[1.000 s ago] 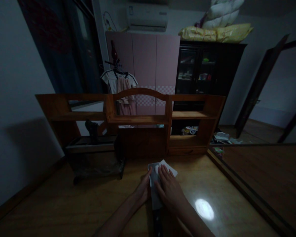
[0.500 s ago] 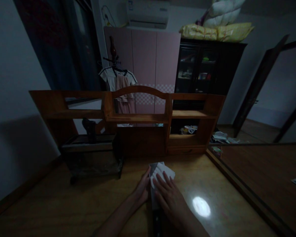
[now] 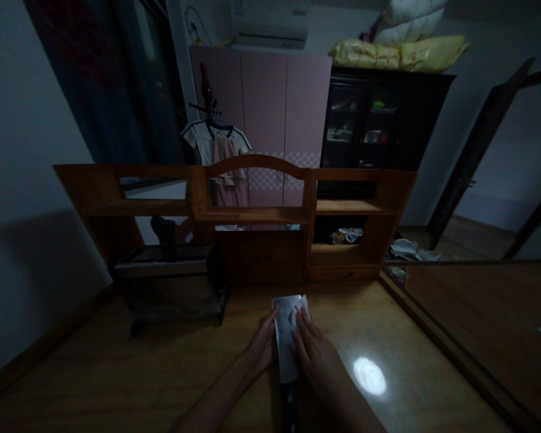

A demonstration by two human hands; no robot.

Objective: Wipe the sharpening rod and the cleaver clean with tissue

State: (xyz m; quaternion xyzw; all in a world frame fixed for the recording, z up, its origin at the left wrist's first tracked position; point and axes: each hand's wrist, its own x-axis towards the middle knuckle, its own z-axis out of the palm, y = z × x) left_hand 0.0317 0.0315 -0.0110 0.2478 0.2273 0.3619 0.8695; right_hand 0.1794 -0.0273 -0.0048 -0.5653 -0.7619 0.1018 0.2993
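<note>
A cleaver lies flat on the wooden desk [image 3: 162, 373], its pale blade [image 3: 284, 352] pointing away from me and its dark handle [image 3: 290, 406] toward me. My left hand [image 3: 262, 347] grips the blade's left edge, thumb reaching to its far end. My right hand [image 3: 318, 361] lies over the blade's right side, fingers pressed on a crumpled white tissue [image 3: 297, 308] near the blade's tip. The room is dim.
A wooden desktop shelf unit [image 3: 252, 213] stands along the desk's far edge, just beyond the blade. A bright light spot [image 3: 369, 376] reflects on the desk at my right. A second dark tabletop [image 3: 487, 313] adjoins on the right. Wardrobes and a dark cabinet stand behind.
My right hand has drawn the tissue in, from spread out to the blade's right to bunched on the blade near its tip. More of the blade shows. My left hand stays put.
</note>
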